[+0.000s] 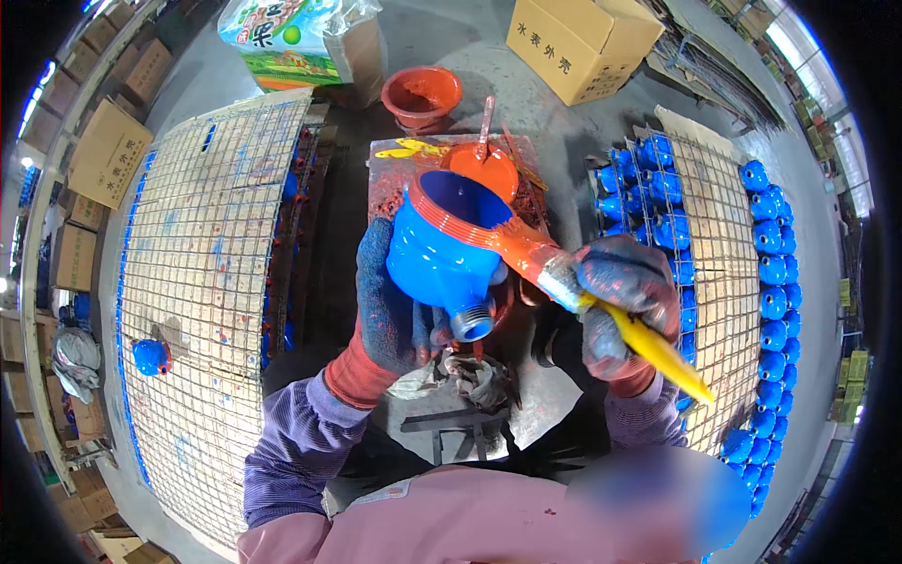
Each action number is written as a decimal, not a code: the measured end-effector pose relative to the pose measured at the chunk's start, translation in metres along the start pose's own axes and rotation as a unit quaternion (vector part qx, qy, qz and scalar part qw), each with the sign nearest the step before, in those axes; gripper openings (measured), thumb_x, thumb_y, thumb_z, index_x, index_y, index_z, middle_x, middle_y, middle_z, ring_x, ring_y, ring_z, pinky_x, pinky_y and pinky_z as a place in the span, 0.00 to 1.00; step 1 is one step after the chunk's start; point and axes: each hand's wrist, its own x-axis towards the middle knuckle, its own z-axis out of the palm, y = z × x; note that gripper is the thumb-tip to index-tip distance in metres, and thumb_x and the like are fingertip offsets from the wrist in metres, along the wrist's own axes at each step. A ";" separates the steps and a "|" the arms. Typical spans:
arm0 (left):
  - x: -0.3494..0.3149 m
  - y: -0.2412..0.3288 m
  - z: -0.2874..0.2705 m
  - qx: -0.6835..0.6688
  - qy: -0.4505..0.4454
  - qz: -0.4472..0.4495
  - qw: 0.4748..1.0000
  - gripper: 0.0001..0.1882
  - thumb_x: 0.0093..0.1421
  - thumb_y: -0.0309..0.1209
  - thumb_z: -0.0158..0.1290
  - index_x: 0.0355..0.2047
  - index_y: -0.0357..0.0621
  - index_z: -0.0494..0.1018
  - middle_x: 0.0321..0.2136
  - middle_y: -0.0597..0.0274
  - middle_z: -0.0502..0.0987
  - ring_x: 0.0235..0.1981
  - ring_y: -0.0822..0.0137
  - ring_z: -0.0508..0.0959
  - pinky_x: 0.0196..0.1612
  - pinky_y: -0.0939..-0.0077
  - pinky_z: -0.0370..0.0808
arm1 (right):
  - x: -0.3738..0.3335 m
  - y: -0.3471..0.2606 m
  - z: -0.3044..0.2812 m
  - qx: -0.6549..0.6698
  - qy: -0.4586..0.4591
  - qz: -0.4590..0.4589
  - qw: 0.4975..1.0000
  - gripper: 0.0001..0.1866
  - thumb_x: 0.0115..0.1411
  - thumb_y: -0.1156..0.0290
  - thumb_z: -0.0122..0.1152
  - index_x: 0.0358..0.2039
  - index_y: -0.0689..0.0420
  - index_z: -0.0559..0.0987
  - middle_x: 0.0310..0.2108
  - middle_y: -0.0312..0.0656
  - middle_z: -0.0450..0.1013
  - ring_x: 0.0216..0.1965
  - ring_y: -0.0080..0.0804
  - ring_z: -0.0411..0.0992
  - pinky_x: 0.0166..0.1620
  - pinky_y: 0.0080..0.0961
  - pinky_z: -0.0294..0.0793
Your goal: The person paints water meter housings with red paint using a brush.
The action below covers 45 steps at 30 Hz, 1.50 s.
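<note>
My left hand, in a dark glove with a red cuff, is closed around a glossy blue water meter body. The body is tilted, its wide threaded mouth up and its bare-metal threaded spout toward me. Orange-red paint coats the mouth's rim. My right hand, gloved and paint-stained, grips a yellow-handled paintbrush. The brush's paint-loaded bristles touch the right side of that rim. Behind the body, an orange paint bowl with a stick in it stands on a small paint-spattered table.
Yellow-handled tools lie beside the bowl, and a red basin stands beyond. On the left, a wire-mesh rack carries one blue body. Another mesh rack on the right has rows of blue bodies alongside. A cardboard box sits at the back.
</note>
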 end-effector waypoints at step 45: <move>0.009 -0.020 -0.016 0.918 -0.035 0.234 0.318 0.44 0.35 0.38 0.72 0.55 0.44 0.67 0.47 0.51 0.74 0.46 0.47 0.76 0.49 0.57 0.74 | 0.000 0.022 -0.016 -0.189 -0.116 0.104 0.969 0.11 0.56 0.68 0.62 0.37 0.60 0.82 0.26 0.41 0.78 0.25 0.35 0.77 0.29 0.28 0.74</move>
